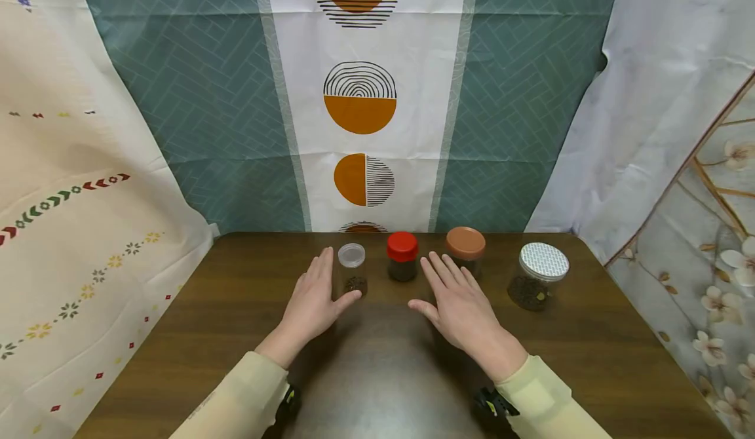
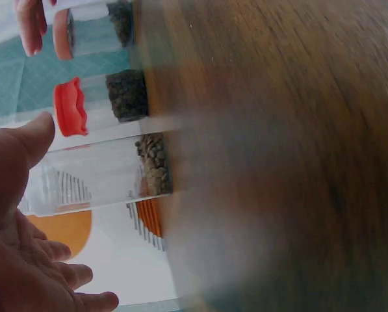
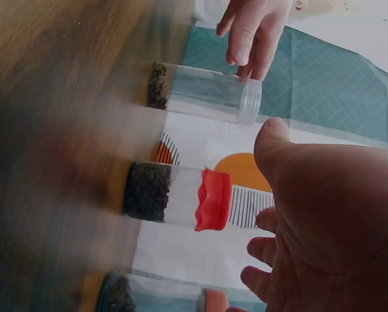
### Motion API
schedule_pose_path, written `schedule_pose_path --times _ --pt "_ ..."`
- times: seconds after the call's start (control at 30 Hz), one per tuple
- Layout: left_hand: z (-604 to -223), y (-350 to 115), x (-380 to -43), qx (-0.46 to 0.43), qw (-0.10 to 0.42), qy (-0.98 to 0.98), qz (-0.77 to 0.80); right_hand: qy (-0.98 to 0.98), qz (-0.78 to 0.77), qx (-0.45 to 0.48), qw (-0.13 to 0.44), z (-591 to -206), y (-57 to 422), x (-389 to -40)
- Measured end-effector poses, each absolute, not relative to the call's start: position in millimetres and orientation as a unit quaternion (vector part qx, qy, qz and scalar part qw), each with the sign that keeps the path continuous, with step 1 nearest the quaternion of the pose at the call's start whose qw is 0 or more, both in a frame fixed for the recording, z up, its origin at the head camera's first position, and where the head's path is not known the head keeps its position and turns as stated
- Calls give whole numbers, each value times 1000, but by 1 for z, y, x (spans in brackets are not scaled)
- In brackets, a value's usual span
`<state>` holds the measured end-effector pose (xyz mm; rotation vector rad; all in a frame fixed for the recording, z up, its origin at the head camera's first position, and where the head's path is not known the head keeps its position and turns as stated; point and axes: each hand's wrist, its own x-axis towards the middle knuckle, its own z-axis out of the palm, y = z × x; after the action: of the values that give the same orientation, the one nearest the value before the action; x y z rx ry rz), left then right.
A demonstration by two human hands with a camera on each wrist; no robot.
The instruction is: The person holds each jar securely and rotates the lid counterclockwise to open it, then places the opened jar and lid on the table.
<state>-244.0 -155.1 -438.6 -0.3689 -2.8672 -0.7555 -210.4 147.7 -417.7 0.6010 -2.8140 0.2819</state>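
Note:
My left hand (image 1: 315,305) is held over the table with its fingers straight, just left of a slim jar with a clear lid (image 1: 352,255). Brown bits lie in the bottom of that jar, as the left wrist view shows (image 2: 153,166). My right hand (image 1: 463,308) also has its fingers extended and holds nothing. It is in front of the jar with an orange-brown lid (image 1: 466,242) and partly hides it. Between the hands, farther back, stands a jar with a red lid (image 1: 402,247), about half full of dark pieces (image 3: 148,192).
On the right stands a wider jar with a white patterned lid (image 1: 544,261), with dark contents. All the jars stand upright on a dark wooden table (image 1: 377,373). A green and white patterned cloth (image 1: 236,98) hangs behind its back edge, with light cloths at both sides.

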Motion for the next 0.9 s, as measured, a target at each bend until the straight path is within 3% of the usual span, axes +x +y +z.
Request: schedule_pose_path --times 0.9 --pt "-451 -165 -264 -87 3 -899 -428 -947 119 263 142 -410 124 -236"
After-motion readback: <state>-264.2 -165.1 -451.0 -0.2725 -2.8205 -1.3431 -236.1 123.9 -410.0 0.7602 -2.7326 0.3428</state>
